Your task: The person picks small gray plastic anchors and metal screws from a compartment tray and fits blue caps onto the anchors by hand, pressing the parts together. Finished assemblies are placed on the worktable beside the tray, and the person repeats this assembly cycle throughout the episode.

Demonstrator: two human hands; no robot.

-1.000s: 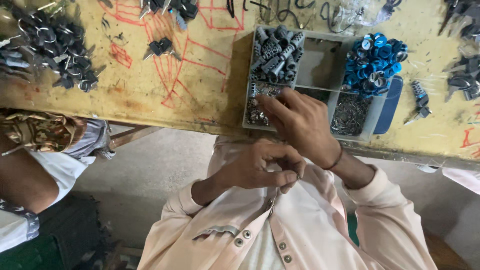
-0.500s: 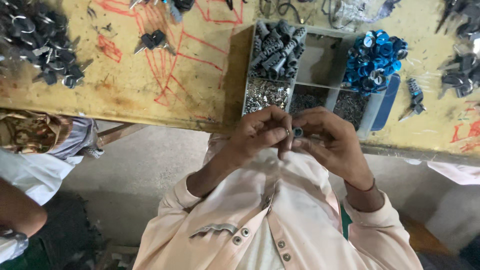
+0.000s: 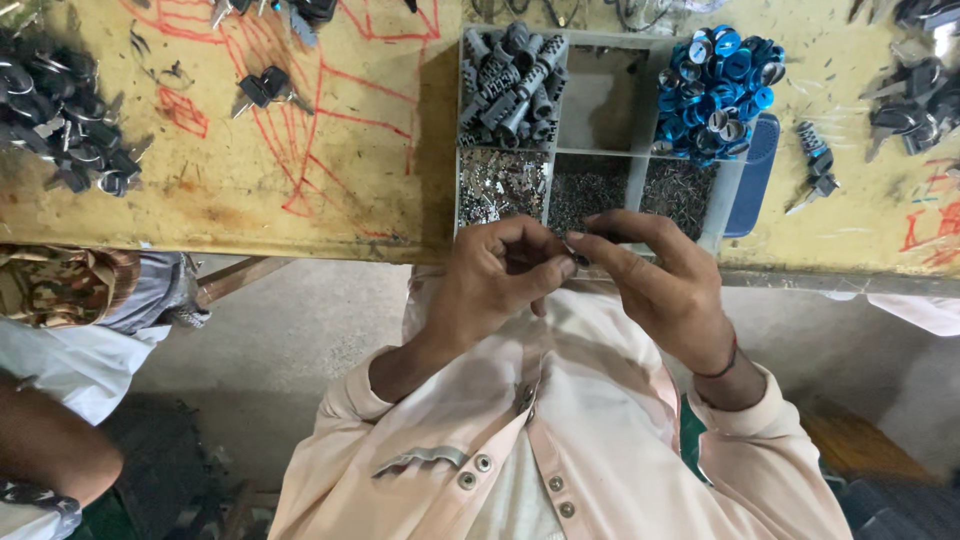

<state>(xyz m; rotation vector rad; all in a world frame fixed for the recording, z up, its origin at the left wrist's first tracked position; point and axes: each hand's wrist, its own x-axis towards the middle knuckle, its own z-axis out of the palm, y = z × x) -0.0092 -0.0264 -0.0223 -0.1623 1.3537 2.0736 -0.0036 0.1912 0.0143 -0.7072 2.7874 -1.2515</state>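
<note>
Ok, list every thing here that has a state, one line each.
left hand: closed, grip pinching a small dark part
right hand: fingers curled, tips meeting the same part
small dark part: held between both hands, above the table edge
compartment tray: open
grey cylinders: piled in one compartment
blue rings: heaped, spilling over the tray's rim
middle top compartment: empty

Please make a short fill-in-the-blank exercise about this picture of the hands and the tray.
1. The left hand and right hand meet on a small dark part, close to the ____ edge of the table.
2. The rings heaped in the tray are ____ in colour.
3. The lines drawn on the table are ____.

Missing words: near; blue; red
</note>
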